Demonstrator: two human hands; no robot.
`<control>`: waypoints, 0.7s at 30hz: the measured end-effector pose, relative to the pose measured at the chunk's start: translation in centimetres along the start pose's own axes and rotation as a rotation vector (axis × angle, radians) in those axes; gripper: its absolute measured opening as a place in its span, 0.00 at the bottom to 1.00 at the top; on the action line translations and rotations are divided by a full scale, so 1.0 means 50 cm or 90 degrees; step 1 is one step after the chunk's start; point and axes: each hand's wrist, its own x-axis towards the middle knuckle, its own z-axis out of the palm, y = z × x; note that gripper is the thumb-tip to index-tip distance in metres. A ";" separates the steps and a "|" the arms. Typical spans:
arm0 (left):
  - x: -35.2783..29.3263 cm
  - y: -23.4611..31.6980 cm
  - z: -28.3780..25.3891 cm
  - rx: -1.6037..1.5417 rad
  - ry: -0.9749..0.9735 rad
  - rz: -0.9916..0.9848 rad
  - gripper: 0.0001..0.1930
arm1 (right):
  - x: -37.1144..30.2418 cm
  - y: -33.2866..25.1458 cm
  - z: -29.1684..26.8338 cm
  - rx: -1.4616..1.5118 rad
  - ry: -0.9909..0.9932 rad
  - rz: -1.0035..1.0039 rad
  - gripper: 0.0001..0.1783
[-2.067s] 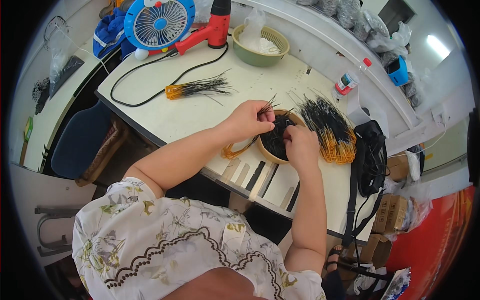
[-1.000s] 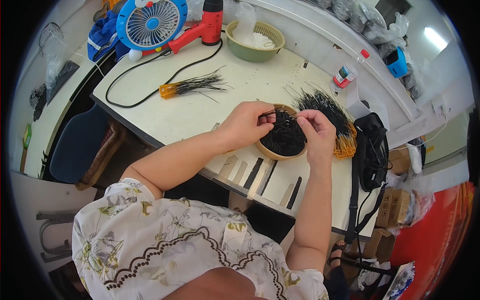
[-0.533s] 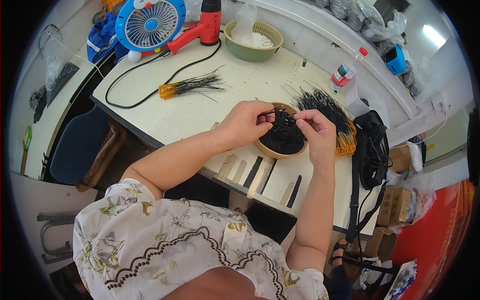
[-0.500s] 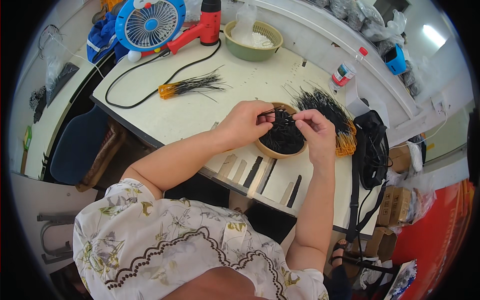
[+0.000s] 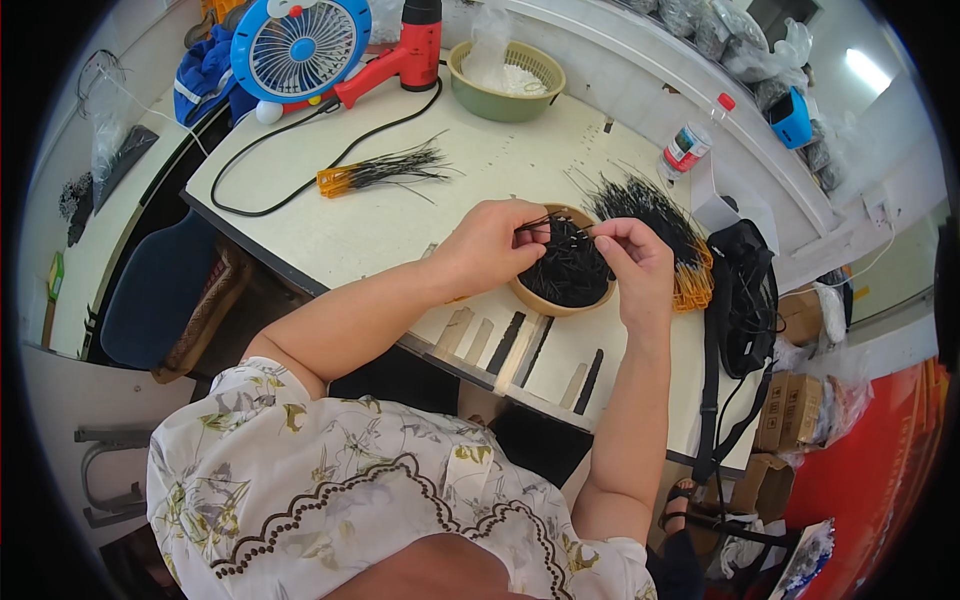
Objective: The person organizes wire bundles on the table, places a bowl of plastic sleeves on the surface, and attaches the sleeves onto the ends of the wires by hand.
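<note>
Over a round tan bowl (image 5: 553,306) full of short black pieces (image 5: 568,278), both my hands are closed at the fingertips. My left hand (image 5: 492,243) pinches a few thin black wires at the bowl's left side. Across from it, my right hand (image 5: 640,256) has thumb and forefinger pressed together near the wires' far ends; the small part between those fingertips is too fine to make out. A thick bundle of black wires with orange ends (image 5: 690,285) lies just right of the bowl. A smaller bundle with an orange end (image 5: 335,181) rests farther left on the table.
The pale table (image 5: 480,180) carries a blue fan (image 5: 303,48), a red hair dryer (image 5: 418,60) with its black cord, and a green basket (image 5: 505,103). A bottle (image 5: 684,150) and a black bag (image 5: 742,290) are at the right. Several dark and light strips (image 5: 507,342) line the front edge.
My right hand has shifted very slightly to the right, away from the left hand. The left hand stays in place with the wires.
</note>
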 end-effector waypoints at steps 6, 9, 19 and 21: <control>0.000 0.000 0.001 0.002 -0.004 0.010 0.05 | 0.000 0.004 -0.003 0.001 0.006 0.009 0.07; 0.001 -0.002 0.002 0.001 -0.006 0.005 0.05 | -0.001 0.000 -0.004 0.006 0.002 0.020 0.07; -0.001 0.001 0.002 -0.012 -0.017 0.012 0.04 | -0.003 -0.001 -0.010 0.010 -0.018 0.055 0.05; 0.000 -0.001 0.004 -0.012 -0.010 0.014 0.04 | -0.002 0.001 -0.016 -0.029 -0.044 0.084 0.02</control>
